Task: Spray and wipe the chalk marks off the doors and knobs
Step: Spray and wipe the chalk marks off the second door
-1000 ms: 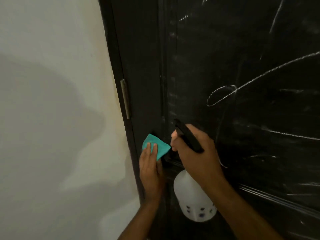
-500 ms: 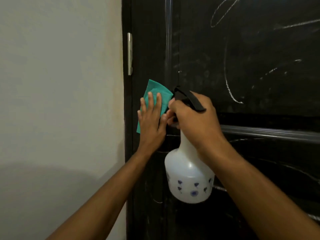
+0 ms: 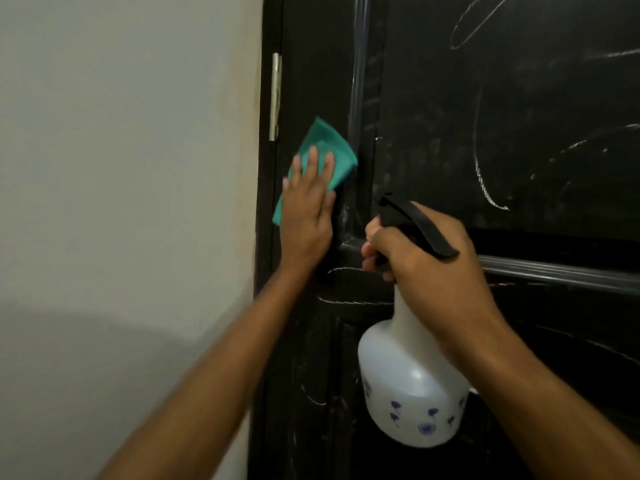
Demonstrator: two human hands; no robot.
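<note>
A pale wall (image 3: 121, 202) stands left, a metal hinge (image 3: 275, 95) at its edge.

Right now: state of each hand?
Left hand: open, straight fingers pressing the green cloth flat on the door.
Right hand: closed round the spray bottle neck, holding it.

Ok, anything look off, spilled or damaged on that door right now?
Nothing spilled or damaged. The door carries only chalk marks. The left hand presses the green cloth flat beside the hinge; the right hand grips the spray bottle upright.
</note>
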